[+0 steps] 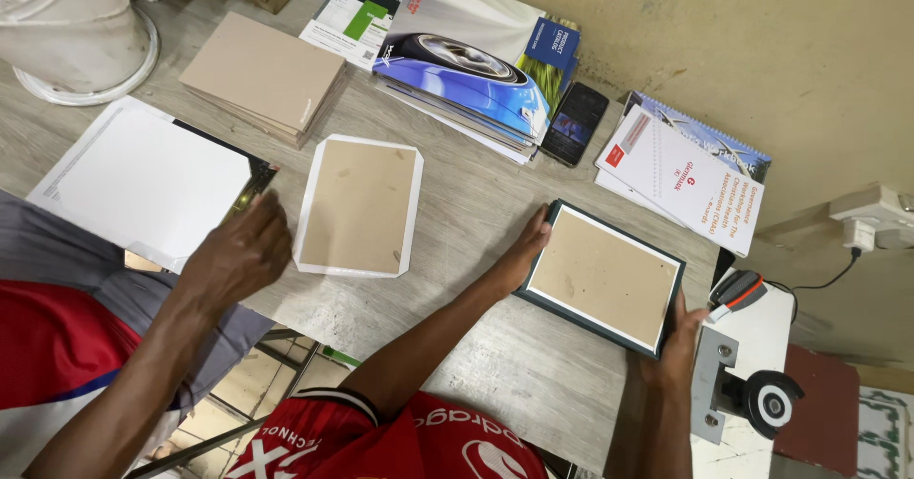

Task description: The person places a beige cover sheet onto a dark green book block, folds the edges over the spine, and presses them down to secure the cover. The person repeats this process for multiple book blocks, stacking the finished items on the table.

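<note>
A dark-edged picture frame (pixel 605 274) lies face down on the grey wooden table (pixel 495 355), its brown backing board up. My left hand (pixel 528 246) grips the frame's left edge. At the near right corner, my right hand (pixel 678 336) holds the frame. A white frame (pixel 357 203) with a brown backing lies flat to the left, apart from both hands.
Another person's hand (pixel 238 250) rests by a white sheet (pixel 143 179) at the left. Behind are stacked brown boards (pixel 262 74), magazines (pixel 466 69), a black phone (pixel 574 124) and a spiral-bound calendar (pixel 685 169). A small power tool (pixel 752 393) sits at the right.
</note>
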